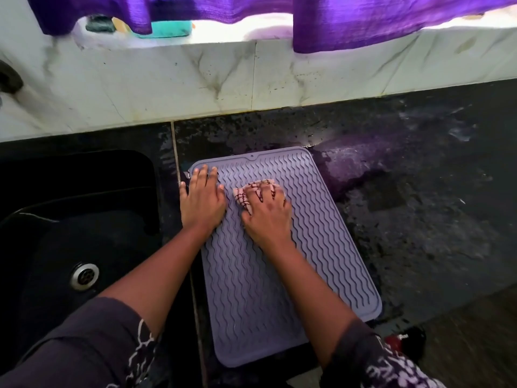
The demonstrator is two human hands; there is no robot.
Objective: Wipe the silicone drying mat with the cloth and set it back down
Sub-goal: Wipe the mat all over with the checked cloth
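A grey-lilac silicone drying mat (321, 247) with wavy ridges lies flat on the dark stone counter (419, 219), its long side running away from me. My left hand (202, 201) rests flat on the mat's far left corner, fingers straight and spread. My right hand (267, 212) presses down on a small bunched cloth (246, 198), pale pink with dark red lines, near the mat's upper middle. Its fingers curl over the cloth, which shows between and beyond them.
A black sink (70, 233) with a metal drain (84, 276) lies directly left of the mat. A white marble-tiled wall (195, 85) rises behind the counter, with purple curtains (363, 21) hanging above. The counter to the right looks wet and streaked.
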